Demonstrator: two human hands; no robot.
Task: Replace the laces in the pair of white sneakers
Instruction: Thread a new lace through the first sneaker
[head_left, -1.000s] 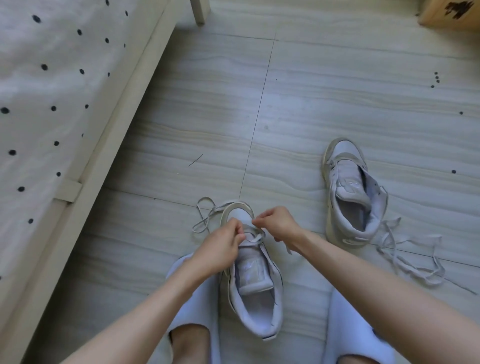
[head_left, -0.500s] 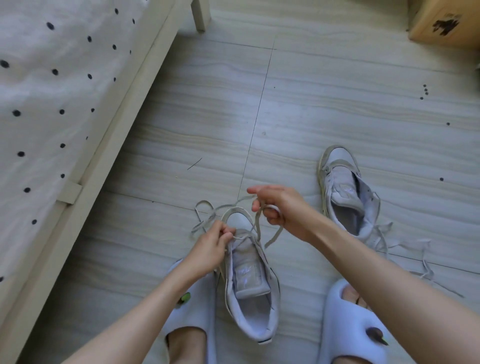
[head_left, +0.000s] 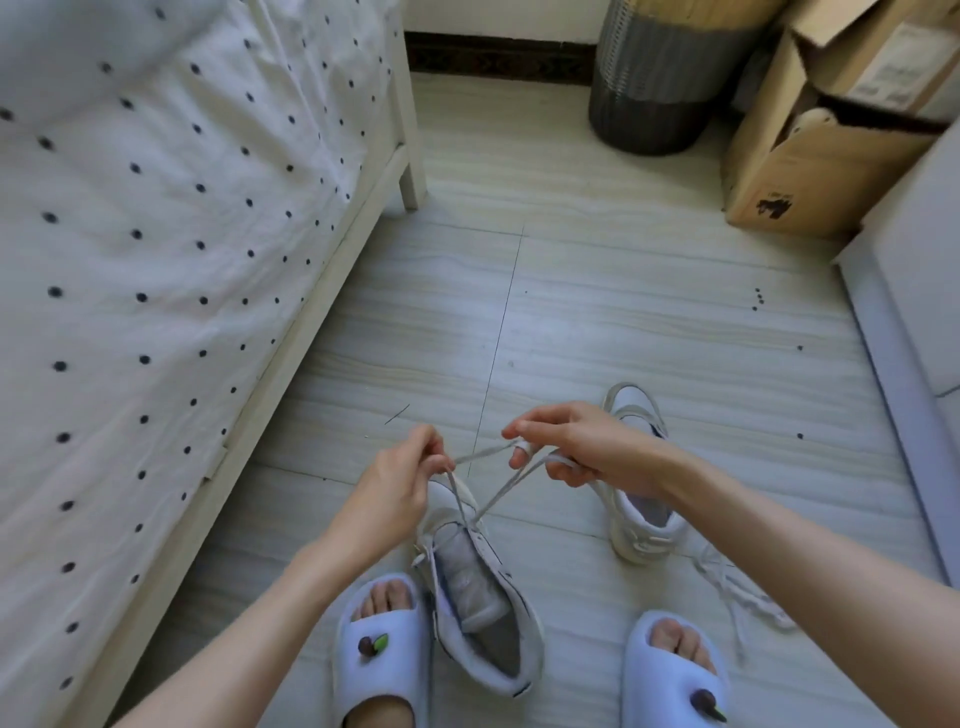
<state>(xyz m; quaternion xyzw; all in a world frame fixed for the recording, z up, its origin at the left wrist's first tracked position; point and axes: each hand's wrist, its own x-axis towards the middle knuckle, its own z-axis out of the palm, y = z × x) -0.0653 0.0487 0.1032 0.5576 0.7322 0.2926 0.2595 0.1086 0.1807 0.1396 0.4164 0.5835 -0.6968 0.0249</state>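
Pulling both ends even seemed key: left hand (head_left: 395, 483) and right hand (head_left: 582, 447) each pinched the flat grey lace (head_left: 488, 501) above the near white leather sneaker (head_left: 483, 587).

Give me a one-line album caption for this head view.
Both hands, left and right, pull the flat white lace up from the near white sneaker between pale blue slippers.

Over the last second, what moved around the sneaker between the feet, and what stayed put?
Both hands rose off the near sneaker, drawing its lace up out of the front eyelets. The right hand now has the lace looped round its fingers; the left hand pinches the other strand. The slack beside the toe is taken up. The camera tilted up. The second sneaker and its loose lace lie as before.
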